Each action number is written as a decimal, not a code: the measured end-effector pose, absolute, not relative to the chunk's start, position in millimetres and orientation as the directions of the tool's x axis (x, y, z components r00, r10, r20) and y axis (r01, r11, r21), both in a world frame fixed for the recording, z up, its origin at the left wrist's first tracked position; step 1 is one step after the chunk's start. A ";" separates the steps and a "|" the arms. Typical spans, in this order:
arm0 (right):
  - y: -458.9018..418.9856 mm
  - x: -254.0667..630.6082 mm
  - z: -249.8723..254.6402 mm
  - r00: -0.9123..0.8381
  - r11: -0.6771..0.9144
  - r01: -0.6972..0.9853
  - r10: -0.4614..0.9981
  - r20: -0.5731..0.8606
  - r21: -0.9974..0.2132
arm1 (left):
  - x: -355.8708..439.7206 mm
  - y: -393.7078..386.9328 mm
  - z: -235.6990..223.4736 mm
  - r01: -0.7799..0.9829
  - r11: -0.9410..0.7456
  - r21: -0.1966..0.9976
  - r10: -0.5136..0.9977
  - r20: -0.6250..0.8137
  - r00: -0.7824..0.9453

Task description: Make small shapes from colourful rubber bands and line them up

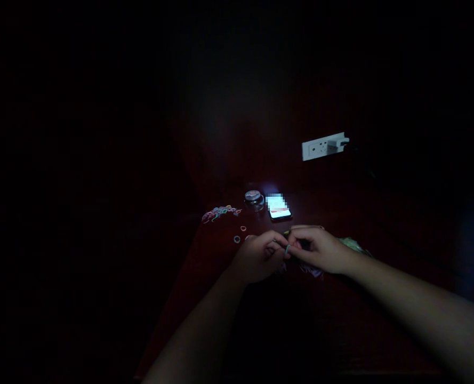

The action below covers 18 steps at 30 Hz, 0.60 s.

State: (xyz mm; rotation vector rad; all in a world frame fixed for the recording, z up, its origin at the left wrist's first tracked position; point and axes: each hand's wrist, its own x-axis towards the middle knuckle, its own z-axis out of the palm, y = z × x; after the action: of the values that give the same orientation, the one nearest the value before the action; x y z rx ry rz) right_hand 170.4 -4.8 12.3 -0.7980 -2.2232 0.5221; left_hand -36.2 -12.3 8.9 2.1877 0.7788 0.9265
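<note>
Above the dark red table, my left hand (258,258) and my right hand (319,248) meet at the fingertips. A small green hair tie (287,248) is pinched between them, with the fingers of both hands closed on it. Something yellowish and dark shows just behind the fingertips, too small to name. Two loose hair ties, a pink one (243,228) and a bluish one (237,239), lie beyond my left hand. Further off at the left is a pile of coloured hair ties (221,212).
A lit phone (279,208) lies beyond my hands, beside a round lidded jar (253,198). Pale plastic wrapping (352,245) lies behind my right wrist, and purplish pieces (312,271) lie below my hands. A socket panel (319,148) holds a plug. Surroundings are very dark.
</note>
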 end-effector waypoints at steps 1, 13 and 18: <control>-4.8 170.2 12.0 -0.548 0.722 0.396 0.681 0.485 -0.567 | -36.0 -12.1 8.7 0.265 -0.635 0.726 0.706 0.405 0.581; -3.1 170.3 10.3 -0.534 0.700 0.430 0.706 0.465 -0.570 | -35.9 -10.5 8.9 0.297 -0.638 0.710 0.722 0.418 0.551; -4.0 170.4 11.0 -0.569 0.715 0.425 0.688 0.450 -0.556 | -36.1 -7.8 9.8 0.366 -0.640 0.675 0.746 0.434 0.505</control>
State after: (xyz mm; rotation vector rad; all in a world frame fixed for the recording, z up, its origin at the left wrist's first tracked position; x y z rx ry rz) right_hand 170.4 -4.0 11.0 -0.8415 -2.2538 0.5139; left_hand -36.1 -7.8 9.8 2.2433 0.9100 0.9956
